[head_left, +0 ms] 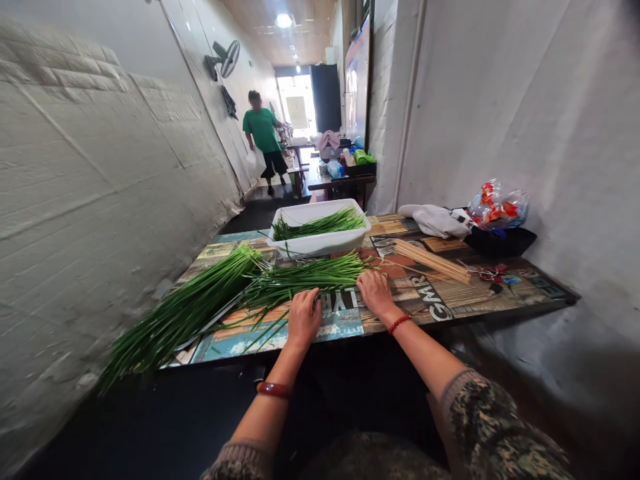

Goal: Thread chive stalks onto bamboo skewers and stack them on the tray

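Note:
A loose bundle of green garlic chives (310,275) lies across the table in front of me. My left hand (304,317) rests at its near edge, palm down, thumb apart from slightly bent fingers. At the pale right-hand ends of the bundle, my right hand (375,291) has its fingers closed together on the stalks; the fingertips are partly hidden. A bigger heap of garlic chives (185,313) lies to the left, its leaves hanging over the front edge. Behind the bundle, a white plastic tub (320,248) holds more chives. A long metal blade (213,321) shows between heap and bundle.
Wooden skewers (433,260) lie right of my right hand, beside red-handled scissors (493,272). A white cloth (435,220) and a clear, red-printed plastic bag (497,205) sit at the back right. Beyond the patterned table (390,320), a person in green (263,133) carries a white bag.

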`<state>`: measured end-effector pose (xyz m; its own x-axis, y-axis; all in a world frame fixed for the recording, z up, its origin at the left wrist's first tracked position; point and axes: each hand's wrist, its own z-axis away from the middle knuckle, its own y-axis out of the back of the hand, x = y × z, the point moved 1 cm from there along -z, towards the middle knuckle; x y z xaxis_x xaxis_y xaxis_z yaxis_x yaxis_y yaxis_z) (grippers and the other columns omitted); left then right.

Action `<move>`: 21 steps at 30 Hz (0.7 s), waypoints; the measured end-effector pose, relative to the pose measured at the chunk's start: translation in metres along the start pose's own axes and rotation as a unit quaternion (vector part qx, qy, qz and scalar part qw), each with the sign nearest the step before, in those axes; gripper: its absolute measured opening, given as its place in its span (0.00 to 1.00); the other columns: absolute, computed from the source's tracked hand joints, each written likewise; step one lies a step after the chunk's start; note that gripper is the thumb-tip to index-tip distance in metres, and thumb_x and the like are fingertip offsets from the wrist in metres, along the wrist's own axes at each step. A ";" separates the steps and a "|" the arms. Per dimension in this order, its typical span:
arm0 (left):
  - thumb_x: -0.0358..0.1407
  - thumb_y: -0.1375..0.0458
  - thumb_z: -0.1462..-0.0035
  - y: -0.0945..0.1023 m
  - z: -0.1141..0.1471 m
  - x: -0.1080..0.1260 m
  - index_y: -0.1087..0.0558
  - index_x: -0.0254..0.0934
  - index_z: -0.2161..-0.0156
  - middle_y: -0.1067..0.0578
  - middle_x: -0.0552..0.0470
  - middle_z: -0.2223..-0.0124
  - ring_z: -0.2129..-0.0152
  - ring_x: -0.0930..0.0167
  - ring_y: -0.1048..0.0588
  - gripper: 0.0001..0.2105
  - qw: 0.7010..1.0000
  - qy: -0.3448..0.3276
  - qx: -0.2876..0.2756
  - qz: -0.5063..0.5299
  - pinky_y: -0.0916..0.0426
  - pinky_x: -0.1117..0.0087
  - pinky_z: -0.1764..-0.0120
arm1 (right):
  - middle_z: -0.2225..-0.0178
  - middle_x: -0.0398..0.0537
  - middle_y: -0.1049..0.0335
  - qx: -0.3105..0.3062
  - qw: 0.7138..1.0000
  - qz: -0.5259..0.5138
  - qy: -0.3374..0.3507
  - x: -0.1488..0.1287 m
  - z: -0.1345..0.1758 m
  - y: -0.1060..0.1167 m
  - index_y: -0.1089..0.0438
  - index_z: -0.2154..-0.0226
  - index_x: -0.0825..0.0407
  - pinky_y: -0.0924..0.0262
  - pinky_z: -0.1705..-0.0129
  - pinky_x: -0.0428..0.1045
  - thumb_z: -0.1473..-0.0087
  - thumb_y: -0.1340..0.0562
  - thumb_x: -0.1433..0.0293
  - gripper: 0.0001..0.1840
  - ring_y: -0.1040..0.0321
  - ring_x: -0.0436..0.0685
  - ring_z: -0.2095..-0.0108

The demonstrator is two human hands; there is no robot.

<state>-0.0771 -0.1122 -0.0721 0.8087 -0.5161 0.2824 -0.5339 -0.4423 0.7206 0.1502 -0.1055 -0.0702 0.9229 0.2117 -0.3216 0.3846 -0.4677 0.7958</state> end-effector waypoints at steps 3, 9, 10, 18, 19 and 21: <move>0.29 0.47 0.42 0.009 0.000 0.006 0.28 0.34 0.51 0.24 0.42 0.56 0.58 0.62 0.29 0.14 0.999 0.007 0.037 -0.013 0.33 0.59 0.53 | 0.63 0.54 0.30 0.033 0.999 -0.011 -0.022 0.001 0.000 0.007 0.34 0.62 0.53 0.47 0.56 0.54 0.36 0.49 0.69 0.09 0.38 0.62 0.59; 0.33 0.46 0.41 0.033 -0.020 0.042 0.34 0.38 0.42 0.32 0.40 0.41 0.43 0.57 0.37 0.21 0.995 -0.058 0.053 -0.054 0.44 0.54 0.43 | 0.62 0.50 0.28 0.025 0.995 -0.073 0.062 -0.017 0.004 0.023 0.32 0.62 0.50 0.43 0.56 0.51 0.35 0.49 0.68 0.10 0.34 0.58 0.60; 0.33 0.45 0.41 0.033 -0.026 0.048 0.34 0.39 0.42 0.33 0.41 0.40 0.41 0.57 0.39 0.21 0.995 -0.085 0.023 -0.043 0.48 0.53 0.40 | 0.62 0.49 0.27 0.019 0.993 -0.080 0.083 -0.023 0.005 0.025 0.31 0.62 0.49 0.43 0.55 0.51 0.36 0.48 0.68 0.10 0.34 0.58 0.60; 0.36 0.48 0.40 0.007 -0.041 0.030 0.26 0.38 0.68 0.24 0.49 0.70 0.71 0.68 0.26 0.10 0.978 -0.006 -0.187 0.092 0.36 0.70 0.64 | 0.61 0.49 0.26 -0.015 0.985 -0.146 0.094 -0.020 0.007 0.021 0.29 0.60 0.50 0.41 0.54 0.52 0.38 0.44 0.68 0.09 0.32 0.57 0.59; 0.37 0.50 0.40 0.005 -0.040 0.024 0.26 0.38 0.69 0.25 0.50 0.72 0.73 0.69 0.27 0.12 0.979 0.007 -0.182 0.096 0.37 0.71 0.67 | 0.61 0.49 0.26 -0.017 0.986 -0.144 0.084 -0.012 0.008 0.020 0.29 0.58 0.50 0.40 0.55 0.51 0.38 0.44 0.69 0.09 0.32 0.56 0.59; 0.39 0.51 0.39 0.001 -0.038 0.014 0.27 0.36 0.71 0.29 0.53 0.76 0.77 0.72 0.31 0.14 0.977 0.035 -0.176 0.112 0.39 0.73 0.71 | 0.62 0.49 0.27 -0.026 0.988 -0.138 0.068 0.004 0.010 0.016 0.29 0.57 0.51 0.40 0.56 0.50 0.40 0.42 0.70 0.09 0.32 0.56 0.60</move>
<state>-0.0571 -0.0918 -0.0437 0.7031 -0.5144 0.4911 -0.5905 -0.0374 0.8062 0.1602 -0.1207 -0.0638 0.7710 0.4405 -0.4599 0.6161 -0.3331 0.7138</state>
